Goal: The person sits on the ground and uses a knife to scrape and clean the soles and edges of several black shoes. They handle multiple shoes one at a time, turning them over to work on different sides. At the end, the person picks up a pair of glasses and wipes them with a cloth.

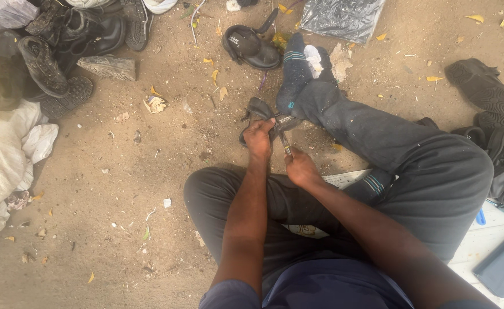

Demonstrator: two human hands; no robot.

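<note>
I sit on a dirt floor in dark trousers and dark socks. My left hand grips a small black sandal held down by my socked foot. My right hand is closed around a thin tool with a yellowish handle, its tip at the sandal's strap. The part of the sandal under my left hand is hidden.
A pile of black boots and white sacks lies at the left. A black sandal and a dark plastic sheet lie ahead. More black shoes sit at the right, with a dark flat case on a white board.
</note>
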